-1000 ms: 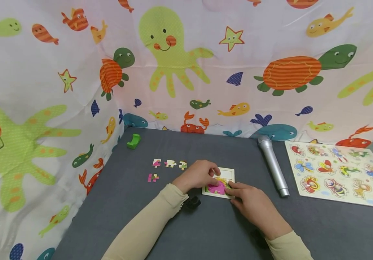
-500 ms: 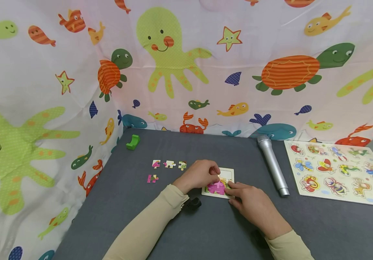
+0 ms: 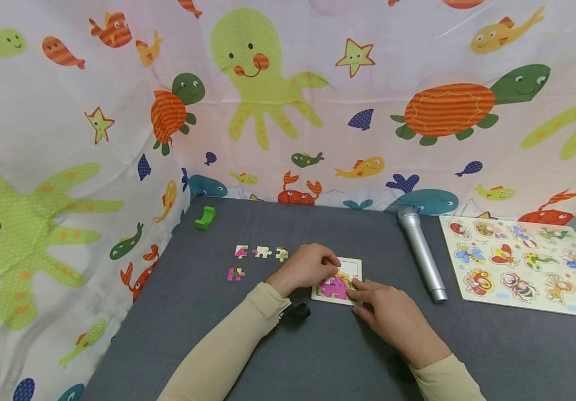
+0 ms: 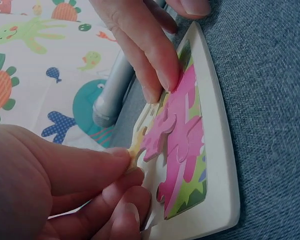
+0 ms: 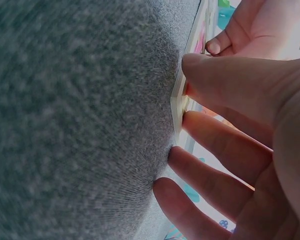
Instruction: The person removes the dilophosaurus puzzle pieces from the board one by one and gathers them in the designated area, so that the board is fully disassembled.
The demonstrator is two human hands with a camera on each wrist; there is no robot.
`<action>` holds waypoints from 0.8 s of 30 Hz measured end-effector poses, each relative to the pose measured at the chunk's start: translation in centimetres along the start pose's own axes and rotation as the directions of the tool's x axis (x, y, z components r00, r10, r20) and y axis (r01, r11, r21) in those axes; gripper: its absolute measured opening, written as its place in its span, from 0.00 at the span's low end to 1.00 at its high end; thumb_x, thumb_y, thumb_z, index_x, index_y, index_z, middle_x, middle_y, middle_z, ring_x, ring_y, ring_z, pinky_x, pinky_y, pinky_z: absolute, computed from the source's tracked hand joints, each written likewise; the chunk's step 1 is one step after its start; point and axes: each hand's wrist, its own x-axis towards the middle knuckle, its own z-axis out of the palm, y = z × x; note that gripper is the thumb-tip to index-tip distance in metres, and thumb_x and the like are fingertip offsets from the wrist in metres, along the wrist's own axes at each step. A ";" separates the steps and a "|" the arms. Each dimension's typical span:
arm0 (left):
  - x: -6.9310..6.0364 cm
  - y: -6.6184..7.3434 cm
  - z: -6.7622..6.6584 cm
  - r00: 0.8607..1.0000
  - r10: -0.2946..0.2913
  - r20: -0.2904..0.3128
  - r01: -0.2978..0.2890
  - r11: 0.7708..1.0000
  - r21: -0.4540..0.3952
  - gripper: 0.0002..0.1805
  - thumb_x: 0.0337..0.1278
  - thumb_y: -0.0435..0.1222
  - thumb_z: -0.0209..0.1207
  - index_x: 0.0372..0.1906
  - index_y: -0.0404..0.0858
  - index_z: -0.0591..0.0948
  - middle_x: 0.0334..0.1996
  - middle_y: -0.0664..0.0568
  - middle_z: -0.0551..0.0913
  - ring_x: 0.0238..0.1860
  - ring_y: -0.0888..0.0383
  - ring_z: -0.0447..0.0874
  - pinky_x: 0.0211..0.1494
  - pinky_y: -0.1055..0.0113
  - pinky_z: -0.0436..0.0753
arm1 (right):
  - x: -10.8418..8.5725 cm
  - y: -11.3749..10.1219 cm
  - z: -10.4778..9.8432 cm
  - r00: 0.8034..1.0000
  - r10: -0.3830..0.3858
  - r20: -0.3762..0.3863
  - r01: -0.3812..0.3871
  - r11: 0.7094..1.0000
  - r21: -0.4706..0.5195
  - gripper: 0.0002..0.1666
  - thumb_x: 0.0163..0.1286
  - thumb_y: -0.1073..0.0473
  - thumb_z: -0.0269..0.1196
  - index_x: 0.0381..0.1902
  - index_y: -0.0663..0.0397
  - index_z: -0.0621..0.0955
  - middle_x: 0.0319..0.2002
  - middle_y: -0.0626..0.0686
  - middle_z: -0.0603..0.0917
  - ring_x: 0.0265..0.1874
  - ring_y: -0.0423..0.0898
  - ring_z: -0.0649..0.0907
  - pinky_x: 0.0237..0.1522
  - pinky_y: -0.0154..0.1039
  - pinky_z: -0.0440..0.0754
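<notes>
I have the left hand [image 3: 303, 270] pinching a piece [image 4: 155, 140] over the tray [image 4: 220, 140]; in the left wrist view its long axis slants from the thumb towards 2 o'clock. From the head camera, the tray's near edge runs nearly 9 to 3; I can't make out a longer side. My right hand [image 3: 393, 312] clenches nothing, its extended fingers touching the tray at 4 o'clock. Four loose pieces [image 3: 262, 252] lie towards 9 to 10.

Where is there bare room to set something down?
Free: back strip between green curved block and silver tubular microphone; front left, between colourful jigsaw pieces and beige left sleeve. Crowded: the square white-framed puzzle, between left hand and right hand.
</notes>
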 end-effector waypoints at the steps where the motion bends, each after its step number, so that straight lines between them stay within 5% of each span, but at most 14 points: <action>1: 0.0 0.0 0.0 1.000 0.002 0.000 -0.002 1.000 -0.003 0.09 0.75 0.42 0.67 0.51 0.45 0.92 0.36 0.60 0.88 0.34 0.63 0.81 0.40 0.69 0.80 | 0.0 0.0 0.0 1.000 0.000 0.000 0.000 1.000 0.000 0.20 0.67 0.55 0.78 0.57 0.46 0.92 0.65 0.52 0.89 0.62 0.54 0.89 0.56 0.57 0.88; 12: 0.0 -0.1 -0.2 1.000 0.013 -0.011 -0.014 1.000 -0.025 0.08 0.75 0.43 0.67 0.48 0.47 0.92 0.34 0.61 0.87 0.34 0.63 0.81 0.40 0.68 0.79 | 0.1 0.2 0.2 1.000 0.002 -0.001 -0.002 1.000 -0.008 0.21 0.68 0.53 0.77 0.58 0.47 0.92 0.65 0.53 0.88 0.63 0.55 0.89 0.57 0.59 0.87; 24: -1.3 -1.2 -2.8 1.000 -0.004 -0.025 0.001 0.995 -0.101 0.07 0.75 0.43 0.67 0.47 0.49 0.92 0.34 0.58 0.88 0.36 0.60 0.84 0.43 0.64 0.81 | 0.1 0.0 -0.1 0.999 0.031 0.030 -0.031 1.000 -0.001 0.20 0.69 0.52 0.76 0.59 0.45 0.91 0.66 0.53 0.88 0.64 0.55 0.88 0.58 0.60 0.87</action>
